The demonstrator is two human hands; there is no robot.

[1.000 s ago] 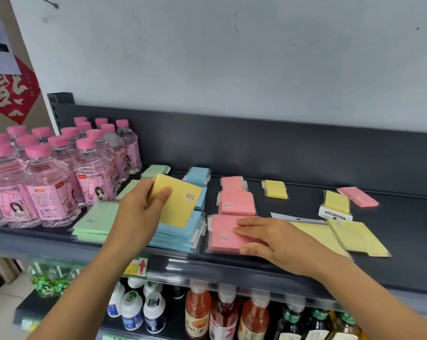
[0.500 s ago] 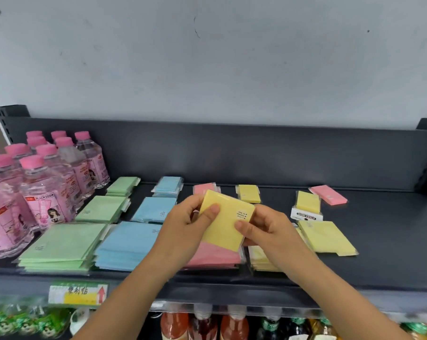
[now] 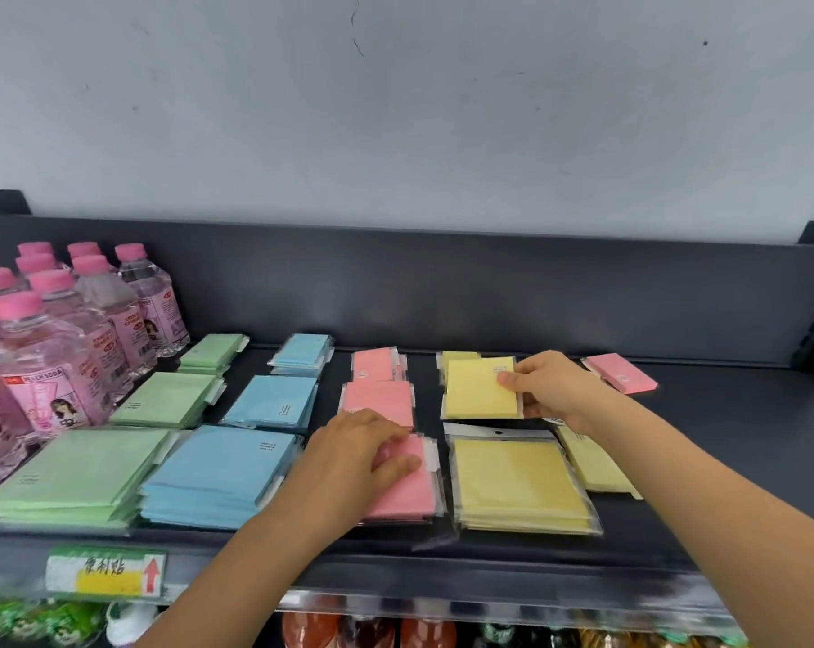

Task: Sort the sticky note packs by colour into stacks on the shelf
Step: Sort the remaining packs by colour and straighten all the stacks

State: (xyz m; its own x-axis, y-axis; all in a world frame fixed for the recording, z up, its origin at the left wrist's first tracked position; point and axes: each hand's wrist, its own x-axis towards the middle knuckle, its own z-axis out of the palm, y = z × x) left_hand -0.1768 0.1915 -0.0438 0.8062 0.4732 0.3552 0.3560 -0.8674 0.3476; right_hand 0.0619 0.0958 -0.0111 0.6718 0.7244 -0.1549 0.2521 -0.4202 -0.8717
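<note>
Shelf (image 3: 699, 460): dark metal, packs laid in colour columns (green, blue, pink, yellow).
Yellow pack (image 3: 477, 390): mid-row, just behind the large yellow stack (image 3: 517, 484).
Right grip (image 3: 554, 390): thumb and fingers pinch its right edge.
Left grip (image 3: 358, 451): fingers relaxed, resting on the front pink stack (image 3: 405, 493).
Bottles (image 3: 68, 348): pink-capped, far left.

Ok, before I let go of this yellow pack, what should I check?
Right hand grips yellow pack by its right edge: ok.
Pack sits in the yellow column, behind the front yellow stack: ok.
Pack flat on the shelf: cannot tell.
Left hand rests on the front pink stack, clear of yellow: ok.
Stray pink pack far right, outside pink column: not ok.
Loose yellow pack beside the front stack: not ok.
</note>
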